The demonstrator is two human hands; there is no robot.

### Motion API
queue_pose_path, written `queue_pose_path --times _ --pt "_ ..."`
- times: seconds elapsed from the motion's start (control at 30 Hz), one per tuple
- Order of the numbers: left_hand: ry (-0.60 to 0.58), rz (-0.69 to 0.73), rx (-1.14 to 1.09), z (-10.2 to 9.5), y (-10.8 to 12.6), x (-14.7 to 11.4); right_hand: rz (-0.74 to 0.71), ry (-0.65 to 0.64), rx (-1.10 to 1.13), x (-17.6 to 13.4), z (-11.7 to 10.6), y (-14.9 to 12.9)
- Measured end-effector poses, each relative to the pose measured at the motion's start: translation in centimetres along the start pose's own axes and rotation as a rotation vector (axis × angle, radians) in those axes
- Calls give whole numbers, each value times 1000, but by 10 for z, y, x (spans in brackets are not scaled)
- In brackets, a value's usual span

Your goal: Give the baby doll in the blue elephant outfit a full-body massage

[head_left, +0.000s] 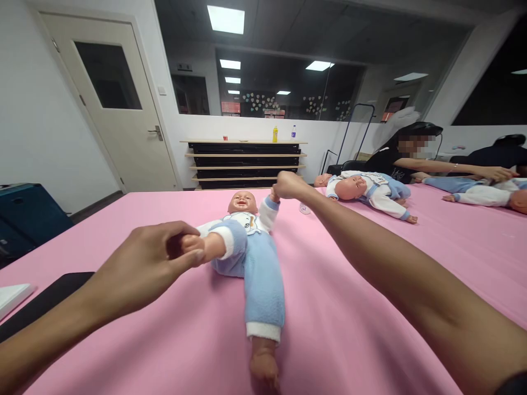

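A baby doll [263, 274] in a blue and white outfit lies on its back on the pink-covered table [197, 340], its head away from me. My left hand [152, 258] is closed around one of the doll's feet, and that leg is bent up and out to the left. My right hand [290, 185] pinches the doll's raised hand on the right side, lifting that arm off the cloth. The doll's other leg stretches straight toward me with a bare foot. Its other arm is mostly hidden behind the lifted leg.
Several more dolls [370, 189] lie at the right, where a co-worker [405, 151] reaches across one. A small round white object [304, 208] sits beyond my right forearm. Black and white flat items [53, 291] lie at the left edge, near a dark teal suitcase [33, 219].
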State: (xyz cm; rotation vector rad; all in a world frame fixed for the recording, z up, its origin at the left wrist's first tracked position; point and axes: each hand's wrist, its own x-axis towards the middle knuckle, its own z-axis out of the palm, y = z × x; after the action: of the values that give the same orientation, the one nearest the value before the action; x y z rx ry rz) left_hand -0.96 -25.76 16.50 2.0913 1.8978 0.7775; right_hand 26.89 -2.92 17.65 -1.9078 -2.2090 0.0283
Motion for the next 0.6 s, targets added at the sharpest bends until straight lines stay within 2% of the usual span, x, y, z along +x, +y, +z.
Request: queue_pose_path --times 0.17,0.27,0.33,0.43,0.53,0.6 --pt "-106 93 -91 40 23 40 -245 -58 -187 -16 11 -75" --pt "-133 119 -144 64 24 54 -397 -61 -247 -25 22 -99" --pt "-131 127 -165 71 23 57 -449 -63 -278 -28 26 -105" --pt "-123 101 -194 65 21 56 -413 -63 -282 -26 22 -101" --pt "-122 74 -205 42 17 45 -290 -64 -241 -19 9 -81" --pt "-71 45 -213 23 11 32 -203 -62 -185 -11 0 -59"
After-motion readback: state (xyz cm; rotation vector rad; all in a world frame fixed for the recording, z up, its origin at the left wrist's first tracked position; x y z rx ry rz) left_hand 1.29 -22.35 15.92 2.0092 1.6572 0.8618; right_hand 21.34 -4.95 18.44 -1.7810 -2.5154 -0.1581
